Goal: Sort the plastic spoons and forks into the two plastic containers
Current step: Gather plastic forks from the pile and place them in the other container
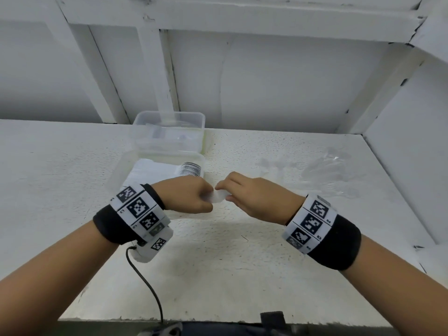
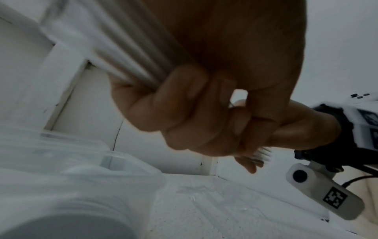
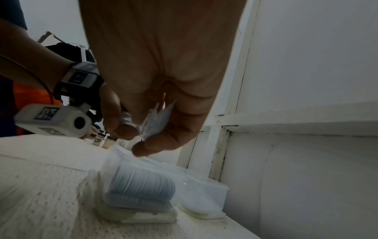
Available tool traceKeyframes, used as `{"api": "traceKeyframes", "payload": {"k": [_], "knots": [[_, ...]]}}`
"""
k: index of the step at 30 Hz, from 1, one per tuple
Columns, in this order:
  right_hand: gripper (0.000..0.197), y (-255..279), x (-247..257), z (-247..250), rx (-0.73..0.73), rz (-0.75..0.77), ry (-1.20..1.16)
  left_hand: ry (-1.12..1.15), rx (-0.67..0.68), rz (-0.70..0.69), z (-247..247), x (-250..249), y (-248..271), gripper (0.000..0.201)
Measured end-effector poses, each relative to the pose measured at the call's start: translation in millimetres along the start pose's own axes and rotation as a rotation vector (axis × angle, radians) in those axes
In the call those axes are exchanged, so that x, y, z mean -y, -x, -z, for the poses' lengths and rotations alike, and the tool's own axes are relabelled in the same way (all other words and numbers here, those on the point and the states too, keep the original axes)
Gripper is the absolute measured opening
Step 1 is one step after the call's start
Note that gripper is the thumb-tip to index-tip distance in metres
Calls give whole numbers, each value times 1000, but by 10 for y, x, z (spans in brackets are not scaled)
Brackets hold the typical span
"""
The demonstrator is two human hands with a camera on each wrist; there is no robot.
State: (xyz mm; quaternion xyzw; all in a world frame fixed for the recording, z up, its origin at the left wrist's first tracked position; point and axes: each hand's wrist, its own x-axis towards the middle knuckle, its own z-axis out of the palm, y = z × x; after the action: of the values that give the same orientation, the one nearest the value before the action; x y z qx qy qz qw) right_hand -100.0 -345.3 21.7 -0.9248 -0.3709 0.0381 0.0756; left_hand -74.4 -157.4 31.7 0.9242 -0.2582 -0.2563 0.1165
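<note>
Both hands meet above the table and hold one bundle of white plastic forks (image 1: 219,197). My left hand (image 1: 194,197) is a fist round the handles (image 2: 126,53), which stick up past it. My right hand (image 1: 242,192) pinches the tined end (image 3: 157,119) between thumb and fingers. Short tines (image 2: 263,152) show under the fingers. Two clear plastic containers stand just left of the hands. The near container (image 1: 121,173) holds a packed row of white spoons (image 3: 143,186). The far container (image 1: 169,117) sits behind it, its contents hard to make out.
Loose clear cutlery (image 1: 274,166) lies on the white table to the right of the hands, beside a crumpled clear plastic bag (image 1: 334,170). A white wall with frame bars closes the back and right side. A black cable (image 1: 145,282) hangs from my left wrist.
</note>
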Motion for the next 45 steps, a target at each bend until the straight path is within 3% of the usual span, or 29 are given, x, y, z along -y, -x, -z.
{"api": "traceKeyframes", "payload": {"k": [7, 10, 11, 16, 19, 24, 27, 31, 45], "knots": [[28, -321, -162, -24, -120, 60, -138, -11, -70, -20, 302, 317, 1, 21], [29, -507, -350, 12, -132, 13, -207, 129, -190, 2, 567, 577, 45, 58], [30, -575, -414, 33, -133, -9, -225, 167, -243, 29, 657, 685, 40, 62], [32, -1052, -686, 180, -111, -104, -247, 260, -519, 367, 1059, 1391, -170, 34], [33, -1442, -777, 289, -68, -127, -205, 316, -446, 557, 1173, 1731, -325, 32], [32, -2061, -863, 267, 53, -136, -142, 478, -395, 667, 1188, 1998, -568, 32], [32, -2303, -868, 168, 116, -139, -118, 557, -349, 686, 1164, 2048, -698, 26], [33, -2519, -849, 42, 158, -131, -73, 614, -391, 704, 1135, 2113, -796, 21], [38, -2768, -809, -116, 320, -243, -233, 690, -391, 687, 1098, 2228, -812, 34]]}}
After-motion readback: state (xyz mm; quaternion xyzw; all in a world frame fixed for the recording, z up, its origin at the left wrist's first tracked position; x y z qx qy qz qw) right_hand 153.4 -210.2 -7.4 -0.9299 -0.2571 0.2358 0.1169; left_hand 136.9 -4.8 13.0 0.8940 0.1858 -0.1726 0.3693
